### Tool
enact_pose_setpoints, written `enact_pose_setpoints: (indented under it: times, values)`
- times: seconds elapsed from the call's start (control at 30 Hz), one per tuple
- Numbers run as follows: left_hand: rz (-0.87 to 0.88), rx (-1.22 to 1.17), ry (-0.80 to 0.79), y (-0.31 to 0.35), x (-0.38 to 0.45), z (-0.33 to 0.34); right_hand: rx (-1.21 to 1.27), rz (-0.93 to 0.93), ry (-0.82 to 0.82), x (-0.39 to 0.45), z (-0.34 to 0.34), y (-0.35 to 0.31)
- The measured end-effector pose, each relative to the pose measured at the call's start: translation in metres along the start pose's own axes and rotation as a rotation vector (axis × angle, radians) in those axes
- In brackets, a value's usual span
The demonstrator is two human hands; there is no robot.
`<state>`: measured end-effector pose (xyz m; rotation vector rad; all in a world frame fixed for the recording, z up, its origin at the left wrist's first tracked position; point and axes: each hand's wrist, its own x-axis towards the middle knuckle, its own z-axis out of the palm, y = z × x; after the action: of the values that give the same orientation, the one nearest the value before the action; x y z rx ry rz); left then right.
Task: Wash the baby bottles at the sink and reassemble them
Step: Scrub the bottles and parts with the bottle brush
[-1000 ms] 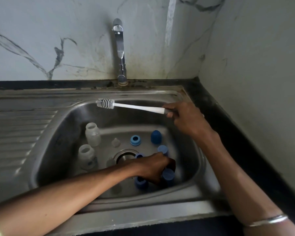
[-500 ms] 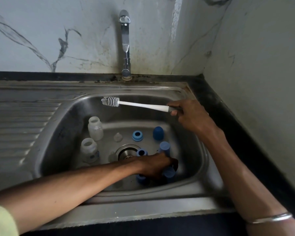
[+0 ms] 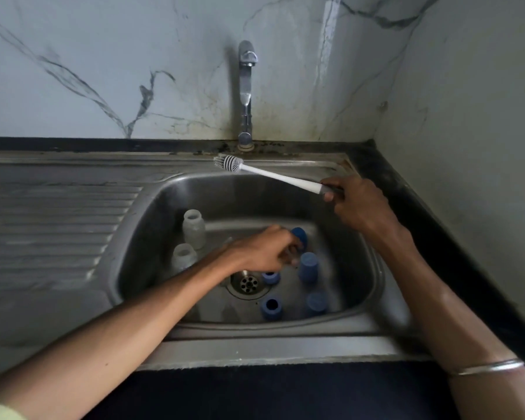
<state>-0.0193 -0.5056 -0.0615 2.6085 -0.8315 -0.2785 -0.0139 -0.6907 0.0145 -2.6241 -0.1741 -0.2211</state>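
Over the sink [image 3: 373,268], the right hand [image 3: 358,204] is gripping the bottle brush [image 3: 270,174] near the tap [image 3: 245,92]; the left hand [image 3: 267,251] is curling around a blue cap [image 3: 299,234] above the drain [image 3: 248,283].

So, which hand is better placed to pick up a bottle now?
The left hand: it is low in the sink, nearer the two bottles. The right hand grips the brush.

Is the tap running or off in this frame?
Off, as far as shows: no stream falls from the tap, and no water has pooled around the drain.
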Motion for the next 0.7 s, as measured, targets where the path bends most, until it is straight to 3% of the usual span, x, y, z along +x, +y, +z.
enact_pose_setpoints:
  times: [0.13,0.37,0.57,0.7]
  values:
    - [-0.095,-0.055,0.188,-0.025,-0.04,-0.028,0.045,-0.038,-0.011,-0.004,0.0,-0.004]
    - [-0.344,-0.018,0.369,-0.043,-0.115,-0.046,0.004,-0.034,-0.034,-0.018,-0.003,-0.012]
    - [-0.385,0.011,0.408,-0.048,-0.12,-0.062,-0.036,0.018,-0.029,-0.031,-0.013,-0.016]
    - [-0.377,0.005,0.398,-0.054,-0.116,-0.061,-0.055,0.127,0.077,-0.05,-0.025,-0.001]
